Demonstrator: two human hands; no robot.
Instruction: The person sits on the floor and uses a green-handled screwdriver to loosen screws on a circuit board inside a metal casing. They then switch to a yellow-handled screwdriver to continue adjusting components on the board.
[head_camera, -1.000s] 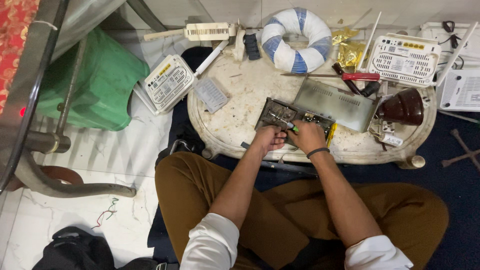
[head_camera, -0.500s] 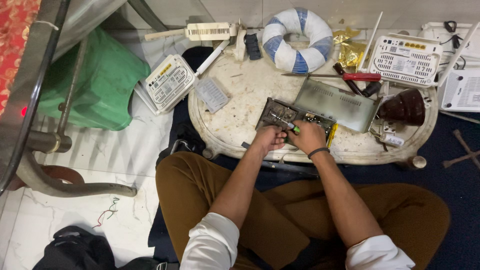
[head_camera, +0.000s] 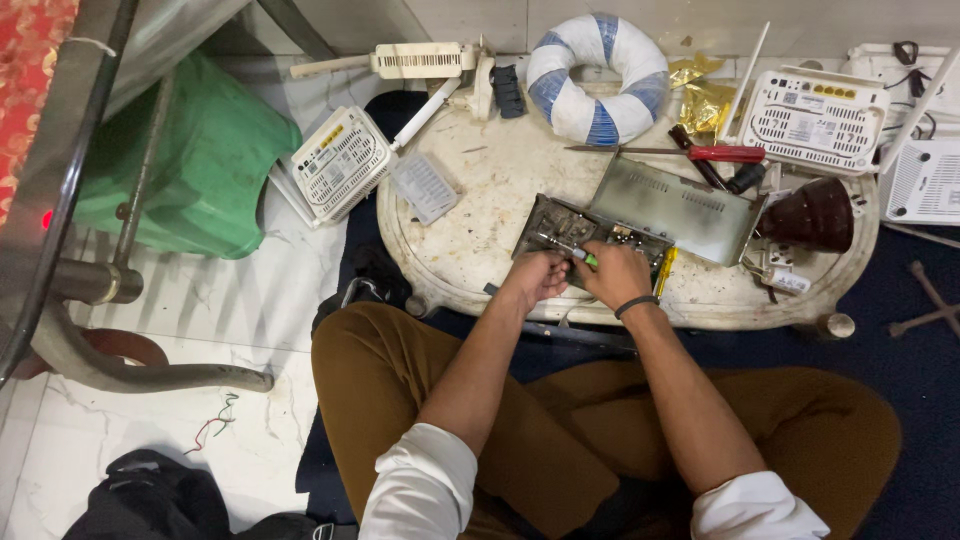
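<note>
The opened grey circuit board, at 12 o'clock from the person on the oval table, has its near edge hidden by the left hand, resting closed on it, and the right hand, clamped on a green-handled screwdriver.

Router label: small yellow strip sitting on the white router at the table's left edge.
Far router label: yellow-and-white strip lying along the top of the white router at upper right.
Gold wrapper: crinkled foil lying beside the striped ring.
</note>
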